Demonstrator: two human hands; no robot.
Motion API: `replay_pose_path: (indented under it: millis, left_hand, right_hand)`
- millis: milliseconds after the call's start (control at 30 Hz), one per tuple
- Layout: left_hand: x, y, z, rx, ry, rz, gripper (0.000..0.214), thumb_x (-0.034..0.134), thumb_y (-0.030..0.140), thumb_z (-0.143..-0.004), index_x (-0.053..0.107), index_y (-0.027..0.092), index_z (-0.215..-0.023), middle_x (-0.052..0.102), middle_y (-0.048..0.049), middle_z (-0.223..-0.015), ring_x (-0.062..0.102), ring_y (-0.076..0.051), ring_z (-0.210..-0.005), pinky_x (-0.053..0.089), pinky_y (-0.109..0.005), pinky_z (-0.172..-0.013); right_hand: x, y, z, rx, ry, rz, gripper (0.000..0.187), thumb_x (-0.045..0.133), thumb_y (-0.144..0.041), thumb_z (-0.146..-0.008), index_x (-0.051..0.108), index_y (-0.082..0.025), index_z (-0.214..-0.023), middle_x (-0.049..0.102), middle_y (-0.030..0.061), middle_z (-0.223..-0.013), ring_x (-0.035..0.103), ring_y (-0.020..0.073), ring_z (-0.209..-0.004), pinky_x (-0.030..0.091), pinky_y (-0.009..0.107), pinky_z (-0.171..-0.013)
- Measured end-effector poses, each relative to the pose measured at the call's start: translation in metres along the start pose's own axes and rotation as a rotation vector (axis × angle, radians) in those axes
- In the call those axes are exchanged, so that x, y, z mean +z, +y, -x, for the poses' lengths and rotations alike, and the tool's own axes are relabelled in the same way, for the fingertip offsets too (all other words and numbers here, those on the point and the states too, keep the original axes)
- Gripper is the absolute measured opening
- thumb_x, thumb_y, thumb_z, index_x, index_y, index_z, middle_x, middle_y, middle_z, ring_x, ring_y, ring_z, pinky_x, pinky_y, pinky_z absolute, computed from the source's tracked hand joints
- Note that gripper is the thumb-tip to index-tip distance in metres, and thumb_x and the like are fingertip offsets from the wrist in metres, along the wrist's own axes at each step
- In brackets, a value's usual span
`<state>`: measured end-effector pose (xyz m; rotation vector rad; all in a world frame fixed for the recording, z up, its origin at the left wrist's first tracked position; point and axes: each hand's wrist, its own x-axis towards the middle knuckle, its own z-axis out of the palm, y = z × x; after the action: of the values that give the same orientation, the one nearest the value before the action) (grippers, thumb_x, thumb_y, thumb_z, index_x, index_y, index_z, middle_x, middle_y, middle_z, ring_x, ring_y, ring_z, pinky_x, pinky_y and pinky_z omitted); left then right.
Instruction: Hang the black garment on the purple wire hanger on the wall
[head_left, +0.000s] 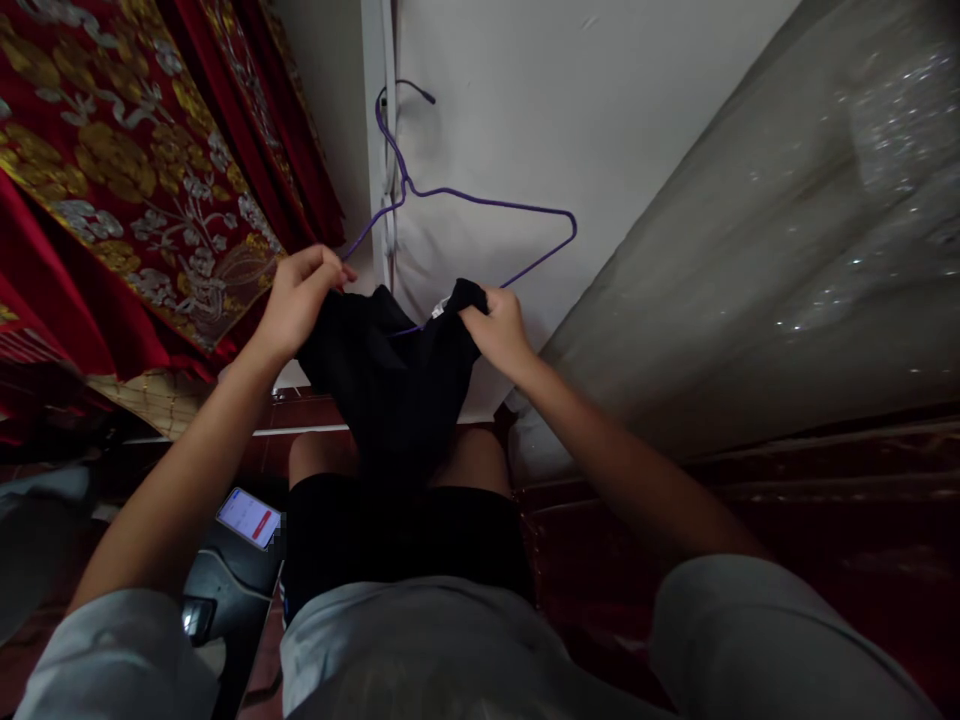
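A black garment hangs between my two hands in front of me, with a small white label at its upper edge. My left hand is closed on the garment's left top edge, close to the left arm of a purple wire hanger. On the other side, my right hand pinches the garment's right top edge. The hanger's hook sits on a pale upright strip at the wall. Part of its lower bar passes behind or inside the black cloth, and the left end is hidden by my hand.
Red cloth with gold and silver floral patterns hangs at the left. A white wall stands ahead. A large grey, plastic-wrapped surface slants along the right. Low on the left, a lit phone rests on a dark surface.
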<state>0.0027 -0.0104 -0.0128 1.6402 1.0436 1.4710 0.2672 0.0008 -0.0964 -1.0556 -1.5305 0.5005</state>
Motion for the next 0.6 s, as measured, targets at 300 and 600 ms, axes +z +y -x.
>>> replay_pose_path:
  millis: [300,600]
  left_hand:
    - [-0.015,0.004,-0.014,0.245,-0.079,-0.497,0.019,0.054,0.007,-0.090,0.070,0.014,-0.084,0.058,-0.0003,-0.069,0.054,-0.015,-0.069,0.043,-0.027,-0.075]
    - [-0.043,0.014,-0.019,0.134,0.077,-0.257,0.017,0.067,0.002,-0.091,0.064,0.014,-0.079,0.058,-0.0004,-0.082,0.055,-0.019,-0.109,0.037,-0.028,-0.107]
  right_hand:
    - [-0.075,0.016,-0.052,-0.224,0.482,0.110,0.055,0.055,-0.001,-0.079,0.056,-0.016,-0.132,0.056,0.0158,-0.141,0.062,0.0200,-0.112,0.050,0.035,-0.094]
    - [-0.119,-0.008,-0.080,-0.142,0.341,0.327,0.038,0.039,0.002,-0.089,0.046,-0.015,-0.056,0.040,-0.0035,-0.055,0.034,0.0039,-0.055,0.028,0.027,-0.053]
